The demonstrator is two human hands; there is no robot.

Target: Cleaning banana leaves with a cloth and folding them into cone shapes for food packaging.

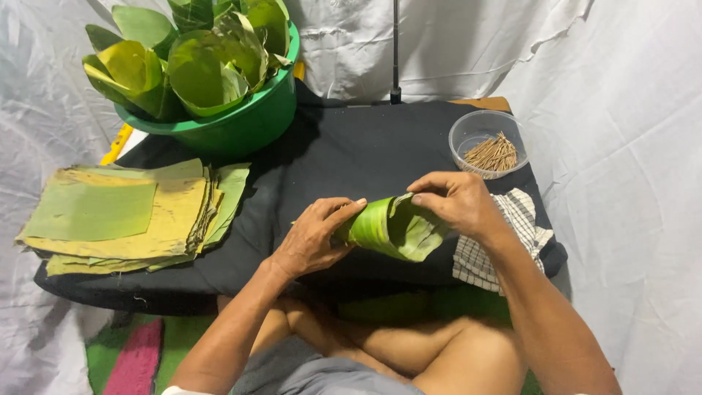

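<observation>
1. Green banana-leaf cone (391, 228) sits at frame centre, over the near edge of the black cloth (344, 157), held off the surface between both hands.
2. Left hand (313, 238): wrapped around the narrow end of the cone, at 9 o'clock of it. Fingers curl over the top, thumb hidden underneath. Firm grasp on the leaf.
3. Right hand (457, 205): at 2 o'clock of the cone, fingertips pinching the folded upper edge at the wide mouth. Also grasping the leaf.
4. Cone lies roughly horizontal; the open end faces right and toward the camera, with a loose flap hanging at 5 o'clock.
5. Stack of flat cut leaves (124, 216), yellow-green, lies at 9 o'clock of the hands, well apart, on the left end of the cloth.
6. Green plastic basin (241, 124) at 11 o'clock, filled with finished leaf cones (197, 69) standing mouth-up.
7. Clear plastic bowl (468, 132) at 1 o'clock of the right hand, holding a bundle of thin wooden picks (493, 152).
8. Checked cloth (504, 241) lies just beside the right wrist, at 4 o'clock, draped over the table edge.
9. White sheeting (629, 183) surrounds the table; a thin dark pole (395, 51) rises at 12 o'clock.
10. The person's bare legs (409, 344) are crossed below the table edge, at 6 o'clock.
</observation>
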